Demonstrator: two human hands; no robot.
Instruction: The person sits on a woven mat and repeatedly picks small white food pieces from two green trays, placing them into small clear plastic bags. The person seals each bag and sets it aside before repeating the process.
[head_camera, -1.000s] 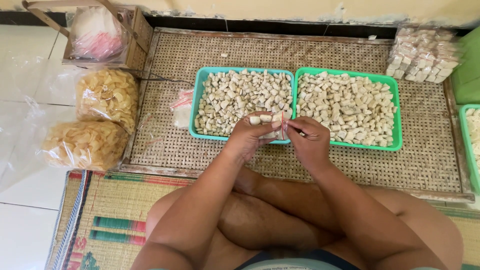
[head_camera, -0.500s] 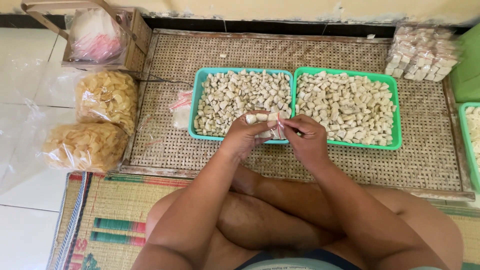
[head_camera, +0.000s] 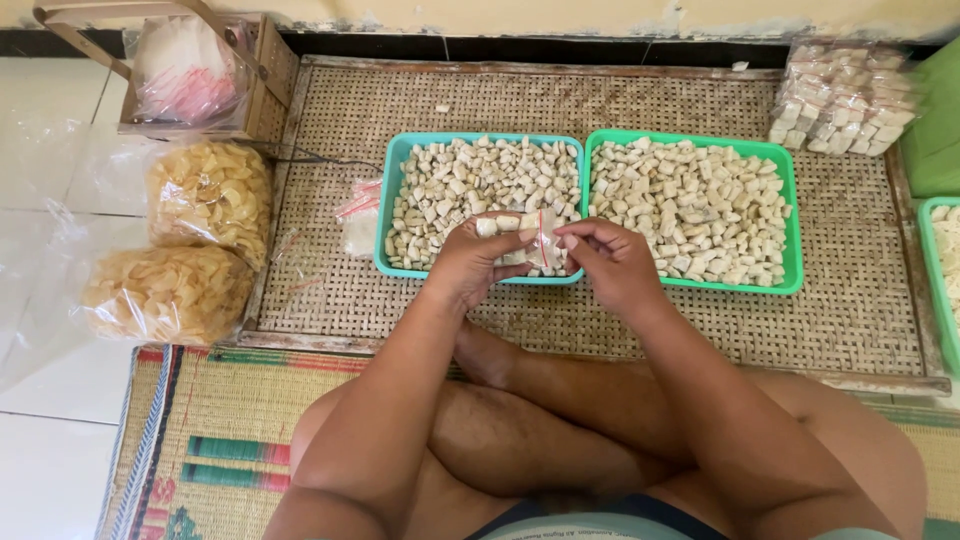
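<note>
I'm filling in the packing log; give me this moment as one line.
left hand: holds small clear bag | right hand: pinches bag | over: teal tray of pale pieces

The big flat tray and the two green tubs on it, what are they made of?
The flat tray looks like woven cane or bamboo strips, matte, in a wooden frame: the basket weave shows. The two tubs, teal and green, look like moulded plastic: smooth, even colour, rounded rims.
</note>
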